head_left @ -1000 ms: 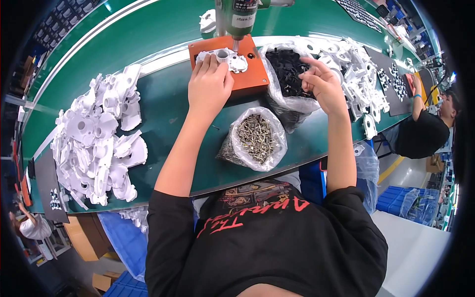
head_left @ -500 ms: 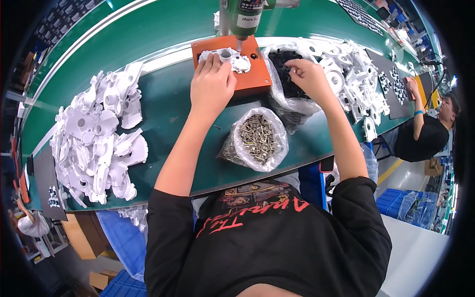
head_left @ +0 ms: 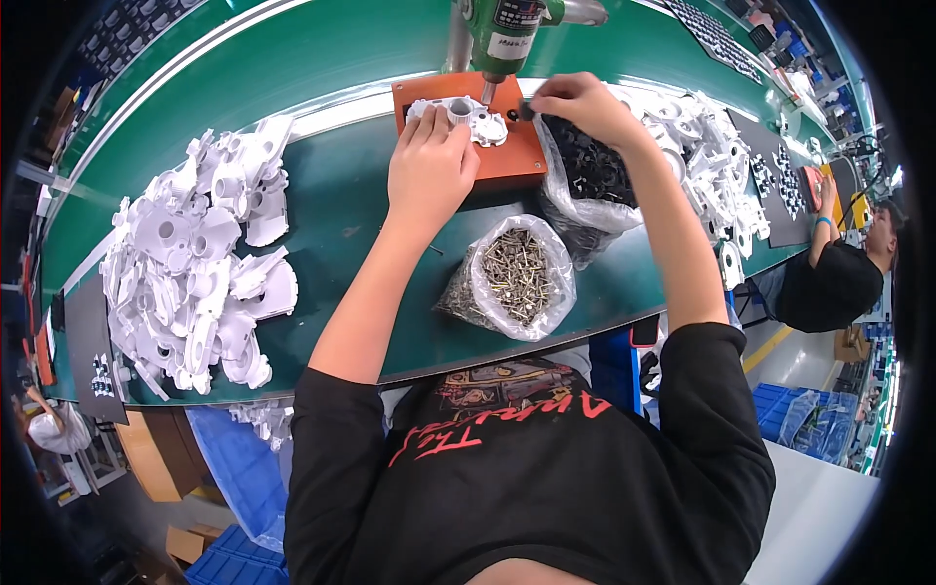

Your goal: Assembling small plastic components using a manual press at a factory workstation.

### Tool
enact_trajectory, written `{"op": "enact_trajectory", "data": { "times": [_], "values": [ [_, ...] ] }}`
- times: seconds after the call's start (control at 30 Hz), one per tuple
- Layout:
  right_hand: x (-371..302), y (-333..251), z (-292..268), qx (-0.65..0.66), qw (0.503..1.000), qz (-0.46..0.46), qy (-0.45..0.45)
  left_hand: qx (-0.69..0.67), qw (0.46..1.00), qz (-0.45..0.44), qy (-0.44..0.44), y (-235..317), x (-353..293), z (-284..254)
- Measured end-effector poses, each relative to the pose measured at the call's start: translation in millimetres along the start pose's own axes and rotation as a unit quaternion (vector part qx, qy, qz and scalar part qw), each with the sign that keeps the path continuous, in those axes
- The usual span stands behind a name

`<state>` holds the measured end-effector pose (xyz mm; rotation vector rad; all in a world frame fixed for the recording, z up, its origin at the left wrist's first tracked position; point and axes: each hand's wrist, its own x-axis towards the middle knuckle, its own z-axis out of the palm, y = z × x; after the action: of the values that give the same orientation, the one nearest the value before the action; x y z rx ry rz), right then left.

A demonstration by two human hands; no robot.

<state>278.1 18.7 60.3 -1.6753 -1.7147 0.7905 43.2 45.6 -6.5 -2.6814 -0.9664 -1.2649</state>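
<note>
My left hand (head_left: 432, 161) holds a white plastic housing (head_left: 486, 127) against an orange fixture block (head_left: 519, 156), its fingers over the left end. A round tube stands up from the housing beside my fingertips. My right hand (head_left: 582, 105) pinches a small black plastic part (head_left: 527, 109) above the fixture's right side. The green machine head (head_left: 502, 37) reaches its metal tip (head_left: 487, 91) down over the housing. Just below my right hand, a clear bag of black plastic parts (head_left: 595, 171) stands beside the fixture.
An open bag of screws (head_left: 524, 278) sits near the table's front edge. White plastic parts are heaped on the left (head_left: 200, 253) and the right (head_left: 717, 161). One loose screw (head_left: 436, 250) lies on the green table. Another person (head_left: 853, 263) works at far right.
My right hand has come out of the bag of black parts and moved up and left to the fixture, now with a small black part. My left hand stays on the housing.
</note>
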Motion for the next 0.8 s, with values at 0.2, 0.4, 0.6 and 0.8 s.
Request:
{"op": "enact_trajectory", "data": {
  "times": [0.2,0.4,0.6,0.8],
  "values": [
    [45,9,36,0.126,0.99,-0.052,-0.041,-0.005,1.0,0.009,0.016,1,2,1],
    [57,-5,30,-0.011,0.989,0.068,-0.134,-0.002,1.0,0.007,0.016,0,2,-2],
    [49,-5,37,0.011,0.996,0.03,-0.084,0.002,0.999,0.014,0.029,0,1,1],
    [31,4,21,0.188,0.981,-0.028,0.032,0.001,1.0,0.014,0.025,1,2,0]
  ]
}}
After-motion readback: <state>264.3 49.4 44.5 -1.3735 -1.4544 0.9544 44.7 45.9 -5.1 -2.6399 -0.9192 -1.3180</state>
